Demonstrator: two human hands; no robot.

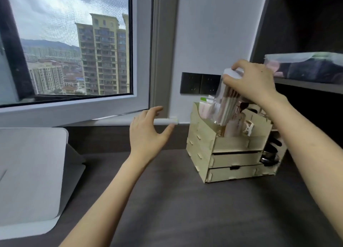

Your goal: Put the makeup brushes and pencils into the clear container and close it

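A: Where is the clear container (225, 98)?

B: Right of centre in the frame. It stands tilted in the top compartment of the wooden organizer (230, 148), its lower end down among the bottles and packets there and its white lid (233, 73) leaning up toward the upper right.

A: And the brushes and pencils?

B: Pale handles (229, 105) show through the clear wall, bunched together and slanting with the container. The picture is blurred there, so I cannot tell brushes from pencils.

A: What are the hands doing?

B: The right hand (254, 83) comes in from the right edge and is clamped over the top of the container, fingers wrapped around the lid. The lid looks seated on the container, though the blur makes that hard to confirm. The left hand (146, 133) is at the centre of the frame, above the dark tabletop (185, 209), with fingers spread and nothing in it. It is well apart from the container and the organizer.

A: Anything else around?

B: The organizer sits on the tabletop in the right half, with two drawers under its open top. A dark wall socket plate (199, 83) is on the wall just behind it. A window (68, 42) fills the upper left, showing tall buildings. A white folded stand or device (31, 172) lies at the lower left.
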